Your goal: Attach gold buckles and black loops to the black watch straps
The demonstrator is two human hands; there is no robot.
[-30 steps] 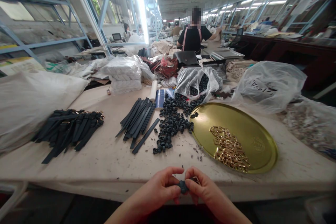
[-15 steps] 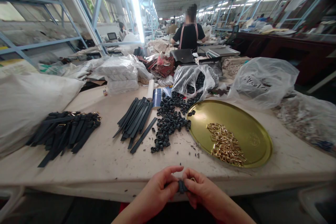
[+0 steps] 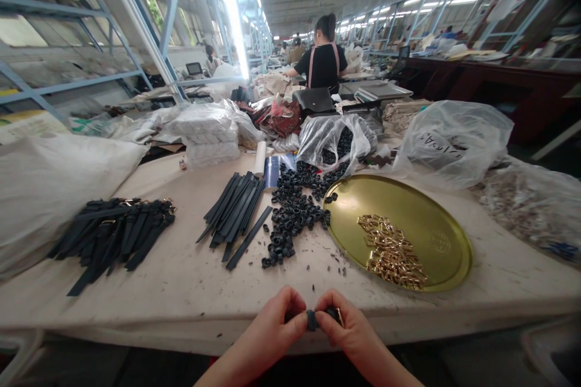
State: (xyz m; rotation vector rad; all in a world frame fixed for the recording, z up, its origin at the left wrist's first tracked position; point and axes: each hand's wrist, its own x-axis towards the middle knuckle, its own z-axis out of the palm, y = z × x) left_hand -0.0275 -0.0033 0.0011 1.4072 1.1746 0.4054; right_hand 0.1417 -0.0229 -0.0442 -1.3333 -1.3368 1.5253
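Note:
Close to the table's front edge, my left hand (image 3: 280, 321) and my right hand (image 3: 344, 321) pinch a short dark strap (image 3: 311, 320) between them. A bit of gold metal, apparently a buckle (image 3: 339, 316), shows at my right fingers. The strap's remaining length is hidden by my hands. Beyond them lie a heap of small black loops (image 3: 290, 217) and a bundle of flat black straps (image 3: 236, 205). Gold buckles (image 3: 394, 254) are piled on an oval gold tray (image 3: 422, 205) to the right. At left is a stack of black straps with gold buckles (image 3: 118, 230).
A clear plastic bag (image 3: 336, 139) spills loops at the back. A white sack (image 3: 54, 181) borders the left side, and another clear bag (image 3: 454, 139) stands behind the tray. Farther off, a person in a black top (image 3: 323, 63) works at another table.
My left index finger has curled in from stretched out, and both hands now pinch the strap closer together. More gold shows at my right hand. The person ahead has leaned left.

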